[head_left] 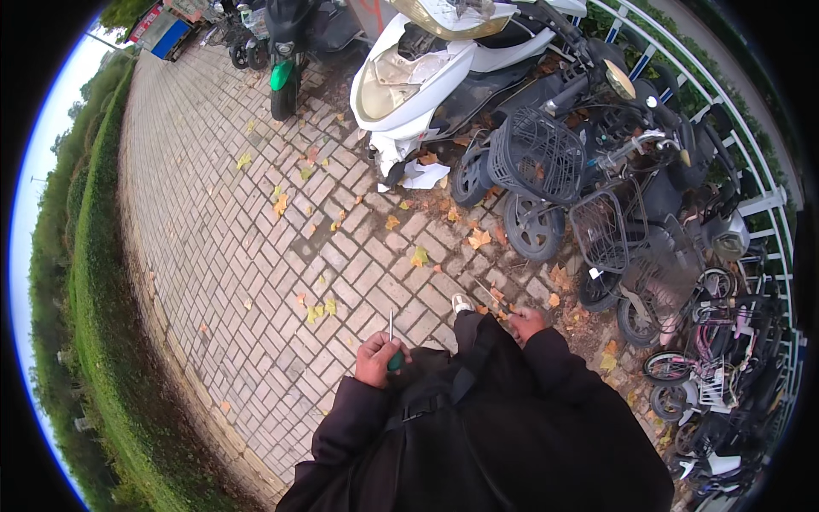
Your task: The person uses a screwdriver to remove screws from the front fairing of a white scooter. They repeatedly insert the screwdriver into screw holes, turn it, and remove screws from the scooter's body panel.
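My left hand (374,358) is closed around a screwdriver (395,362) with a dark green handle; its thin metal shaft points forward, away from me. Off to the right, my right hand (526,325) is closed too, its fingers bent together. A thin rod (489,292) reaches forward and left from those fingers; its kind is too small to make out. Both hands are held in front of my dark coat (512,427), above the paving. One light-coloured shoe (461,303) shows between them.
Brick paving (222,205) with fallen leaves stretches ahead. Along the right stand a damaged white scooter (409,85), a dark wire basket (537,154), a pink bicycle (717,346) and a white railing (762,203). A hedge (94,282) runs on the left; a dark scooter with a green fender (281,75) stands farther off.
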Available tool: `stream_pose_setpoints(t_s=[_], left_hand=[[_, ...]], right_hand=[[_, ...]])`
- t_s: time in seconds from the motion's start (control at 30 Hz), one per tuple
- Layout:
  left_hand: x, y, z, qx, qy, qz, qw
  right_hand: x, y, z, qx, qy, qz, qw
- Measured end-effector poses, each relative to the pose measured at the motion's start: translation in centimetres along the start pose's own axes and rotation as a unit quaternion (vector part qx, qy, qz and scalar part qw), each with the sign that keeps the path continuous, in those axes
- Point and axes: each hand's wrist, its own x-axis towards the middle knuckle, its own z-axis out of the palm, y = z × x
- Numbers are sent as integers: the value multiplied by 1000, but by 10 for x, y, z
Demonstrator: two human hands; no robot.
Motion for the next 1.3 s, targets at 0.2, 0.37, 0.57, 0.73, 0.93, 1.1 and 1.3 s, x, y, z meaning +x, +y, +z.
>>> stream_pose_setpoints(t_s=[0.2,0.37,0.57,0.73,0.93,1.1,1.3], left_hand=[[61,44,-31,-8,28,-20,999],[130,76,-85,-39,24,-54,997],[226,164,-173,-61,-5,-14,998],[293,224,-225,-32,-26,-12,999],[368,271,-243,-46,-37,-32,998],[435,307,-238,-17,-45,-71,996],[511,378,-243,45,-66,-86,993]], right_hand=[[49,-97,28,86,-2,-21,996],[89,-155,59,80,20,-3,997],[115,-240,141,189,72,-6,979],[132,-325,195,191,54,-42,979],[162,-392,230,190,84,-65,976],[235,-435,242,221,97,-63,969],[296,-478,243,218,101,-63,969]])
